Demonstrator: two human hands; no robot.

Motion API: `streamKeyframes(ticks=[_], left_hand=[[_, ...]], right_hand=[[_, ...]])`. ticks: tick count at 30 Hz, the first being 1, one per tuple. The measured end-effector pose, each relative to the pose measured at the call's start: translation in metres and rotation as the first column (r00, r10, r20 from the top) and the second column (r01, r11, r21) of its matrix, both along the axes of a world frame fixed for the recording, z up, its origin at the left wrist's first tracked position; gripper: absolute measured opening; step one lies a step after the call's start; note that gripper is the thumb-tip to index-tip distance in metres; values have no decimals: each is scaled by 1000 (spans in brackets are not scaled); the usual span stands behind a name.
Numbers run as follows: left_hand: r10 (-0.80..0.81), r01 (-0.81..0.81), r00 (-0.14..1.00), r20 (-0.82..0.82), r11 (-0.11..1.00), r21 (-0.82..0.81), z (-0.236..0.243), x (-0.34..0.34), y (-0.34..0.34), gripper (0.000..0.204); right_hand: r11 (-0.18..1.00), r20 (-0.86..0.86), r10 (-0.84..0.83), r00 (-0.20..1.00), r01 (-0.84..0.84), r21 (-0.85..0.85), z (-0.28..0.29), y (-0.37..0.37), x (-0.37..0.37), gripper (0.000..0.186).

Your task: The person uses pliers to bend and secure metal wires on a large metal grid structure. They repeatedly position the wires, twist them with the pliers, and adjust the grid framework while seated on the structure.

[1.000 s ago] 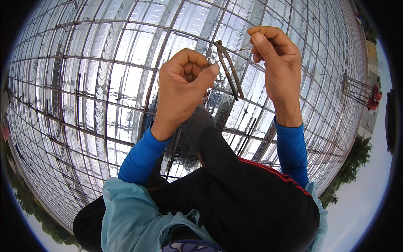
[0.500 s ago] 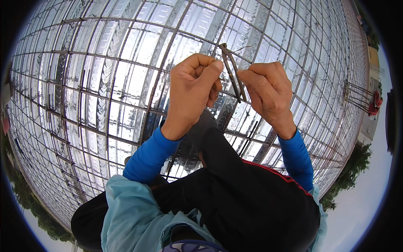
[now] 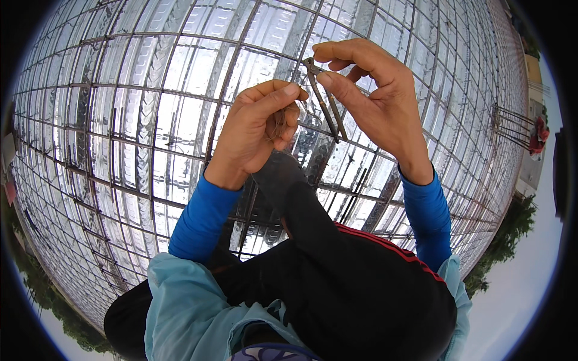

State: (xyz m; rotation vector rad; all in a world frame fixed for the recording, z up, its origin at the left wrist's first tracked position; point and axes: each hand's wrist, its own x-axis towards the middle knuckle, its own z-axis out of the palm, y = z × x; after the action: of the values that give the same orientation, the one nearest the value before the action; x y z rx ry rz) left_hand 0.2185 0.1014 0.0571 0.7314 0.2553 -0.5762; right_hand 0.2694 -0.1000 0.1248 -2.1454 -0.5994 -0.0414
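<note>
My left hand (image 3: 250, 123) is closed around a small bunch of thin tie wires (image 3: 278, 122), its thumb and forefinger pinched together at the top. With thumb and fingers spread, my right hand (image 3: 385, 96) is open beside the jaws of a pair of end-cutting pincers (image 3: 326, 108). The pincers stand out over the steel bar grid with their jaws at the far end and their two worn handles slightly apart, pointing back toward me. I cannot tell whether my right thumb touches them.
A grid of steel reinforcing bars (image 3: 195, 94) covers shiny ribbed metal decking (image 3: 174, 123). My dark-trousered leg (image 3: 361, 271) is bent in front of me. Upright bars (image 3: 515, 129) stick up at the far right edge, near a red bundle (image 3: 537, 139).
My right hand has opened from a pinch and moved up toward the pincers' jaws. My left hand has shifted a little left, showing the wires in its palm.
</note>
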Motion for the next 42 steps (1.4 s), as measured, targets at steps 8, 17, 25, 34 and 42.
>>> streamKeyframes(ticks=[8,17,25,34,42], left_hand=[[-10,1,999,-52,986,-165,2,-1,1,26],[85,-87,996,-20,959,-269,12,-4,-8,28],[219,-179,959,179,960,-214,19,-12,-19,26],[195,-151,971,138,949,-277,17,-13,-20,28],[182,-160,982,49,941,-298,18,-8,-10,31]], right_hand=[[998,-92,-2,996,7,61,8,17,0,7],[975,111,-64,992,39,218,-6,6,-25,8],[756,-321,-76,944,265,599,-21,5,-47,10],[671,-548,-28,836,422,609,-19,4,-50,19],[849,-634,-34,773,357,389,-1,-13,-62,23]])
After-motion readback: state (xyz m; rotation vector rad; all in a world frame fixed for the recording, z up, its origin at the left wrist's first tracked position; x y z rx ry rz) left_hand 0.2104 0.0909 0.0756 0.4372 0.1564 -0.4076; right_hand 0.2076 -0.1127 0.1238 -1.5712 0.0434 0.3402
